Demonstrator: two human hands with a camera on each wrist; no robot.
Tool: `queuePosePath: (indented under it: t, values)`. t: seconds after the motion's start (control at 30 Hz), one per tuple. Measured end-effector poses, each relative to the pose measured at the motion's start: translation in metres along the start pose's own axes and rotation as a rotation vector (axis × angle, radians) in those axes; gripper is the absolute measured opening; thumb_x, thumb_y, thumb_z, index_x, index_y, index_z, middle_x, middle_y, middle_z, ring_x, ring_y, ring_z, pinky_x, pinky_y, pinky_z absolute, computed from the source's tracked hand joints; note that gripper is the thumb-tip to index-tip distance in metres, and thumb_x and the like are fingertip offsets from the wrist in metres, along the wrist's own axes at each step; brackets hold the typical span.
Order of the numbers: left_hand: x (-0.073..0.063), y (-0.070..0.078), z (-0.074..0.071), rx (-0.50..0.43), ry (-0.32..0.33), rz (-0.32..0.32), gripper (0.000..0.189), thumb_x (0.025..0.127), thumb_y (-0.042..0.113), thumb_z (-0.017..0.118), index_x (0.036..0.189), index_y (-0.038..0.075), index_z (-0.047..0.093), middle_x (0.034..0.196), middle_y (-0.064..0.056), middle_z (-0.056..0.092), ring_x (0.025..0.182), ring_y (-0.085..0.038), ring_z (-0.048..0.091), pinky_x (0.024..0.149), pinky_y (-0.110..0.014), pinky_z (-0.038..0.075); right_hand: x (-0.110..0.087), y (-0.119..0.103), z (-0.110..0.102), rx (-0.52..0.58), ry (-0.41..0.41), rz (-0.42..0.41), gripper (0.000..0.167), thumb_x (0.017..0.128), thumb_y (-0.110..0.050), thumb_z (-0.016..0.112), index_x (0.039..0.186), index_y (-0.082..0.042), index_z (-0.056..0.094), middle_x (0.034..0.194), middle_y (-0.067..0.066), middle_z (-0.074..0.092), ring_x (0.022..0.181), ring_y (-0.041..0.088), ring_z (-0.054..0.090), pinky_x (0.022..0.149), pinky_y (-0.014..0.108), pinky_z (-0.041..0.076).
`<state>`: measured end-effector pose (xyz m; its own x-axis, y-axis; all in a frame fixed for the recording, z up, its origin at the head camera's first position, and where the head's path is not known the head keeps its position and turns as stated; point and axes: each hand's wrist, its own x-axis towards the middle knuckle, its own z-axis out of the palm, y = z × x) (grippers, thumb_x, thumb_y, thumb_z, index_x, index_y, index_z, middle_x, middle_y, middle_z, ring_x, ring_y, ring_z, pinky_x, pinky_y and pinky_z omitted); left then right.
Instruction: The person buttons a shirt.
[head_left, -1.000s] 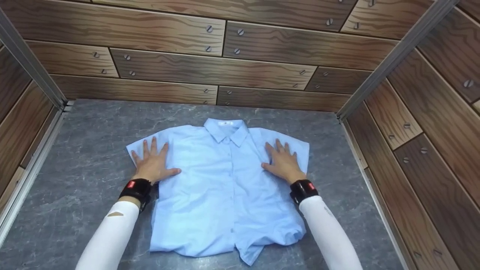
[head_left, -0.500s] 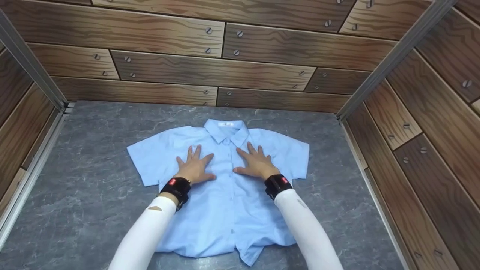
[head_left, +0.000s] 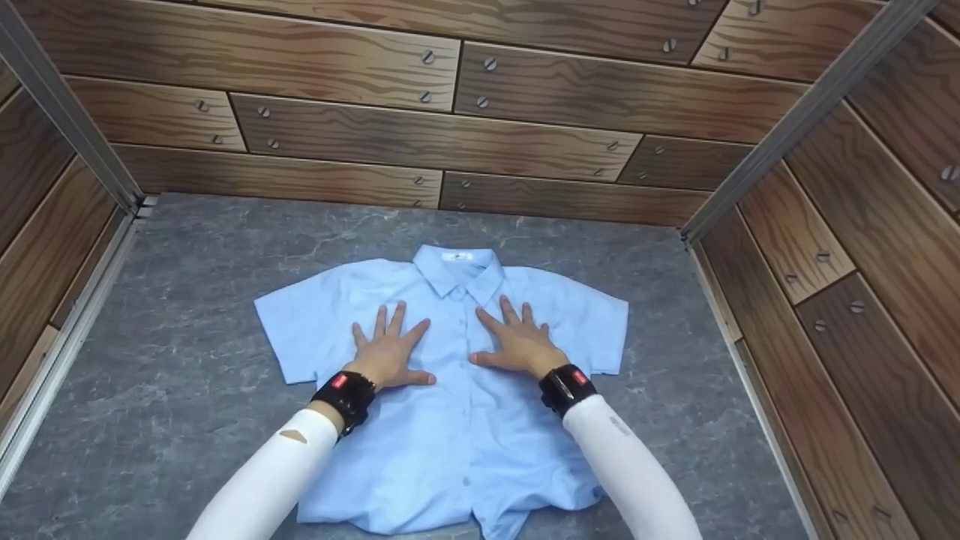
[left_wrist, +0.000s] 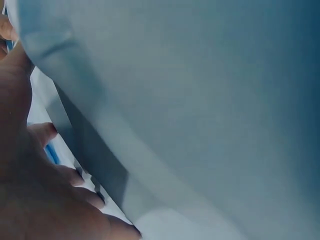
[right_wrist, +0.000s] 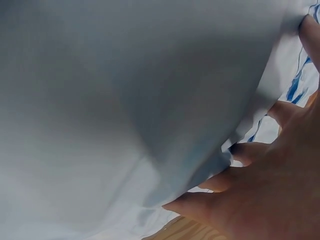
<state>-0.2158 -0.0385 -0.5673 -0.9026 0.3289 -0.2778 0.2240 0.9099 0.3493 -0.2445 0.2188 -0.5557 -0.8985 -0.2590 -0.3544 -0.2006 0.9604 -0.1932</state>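
A light blue short-sleeved shirt (head_left: 405,450) lies front up, its collar (head_left: 459,271) toward the back wall. My left hand (head_left: 386,352) rests on its chest, left of the button line, with fingers spread. On the other side of the buttons my right hand (head_left: 520,343) lies on the fabric, fingers also spread. Both thumbs point inward. Cloth fills most of the left wrist view beside the left fingers (left_wrist: 82,175), and most of the right wrist view beside the right fingers (right_wrist: 250,152). The bottom hem is wavy, and one corner (head_left: 501,521) sticks out below it.
The shirt lies on a dark grey marbled surface (head_left: 172,315). A wood-patterned wall (head_left: 360,127) stands behind, with similar panels (head_left: 840,247) on both sides. Metal frame posts (head_left: 795,120) mark the corners.
Both hands have moved inward from the sleeve areas to either side of the button line, then stayed there with fingers spread. The head view has shifted slightly; the shirt stays laid out.
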Motion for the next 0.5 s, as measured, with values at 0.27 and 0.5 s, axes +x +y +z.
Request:
queuePosePath:
  t: [0.27,0.5]
  values:
    - [-0.012,0.003,0.008,0.019,-0.009,0.007,0.101,0.072,0.069,0.069,0.154,0.030,0.023,0.162,-0.017,-0.002,0.146,-0.046,-0.006,0.103,-0.079,0.001,-0.015,-0.007,0.002,-0.021,-0.023,0.016,0.092,0.077,-0.077,0.056,0.153,-0.039,0.020,0.163,0.012,0.003,0.144,0.051,0.003,0.105,0.075,0.015]
    - [-0.017,0.007,0.006,0.043,0.052,0.034,0.102,0.068,0.067,0.074,0.151,0.025,0.033,0.161,-0.022,0.009,0.145,-0.050,0.003,0.101,-0.081,0.003,-0.005,-0.023,-0.011,-0.039,0.227,-0.039,0.060,0.087,-0.057,0.059,0.138,-0.026,0.053,0.139,0.013,0.052,0.127,0.042,0.047,0.096,0.062,0.039]
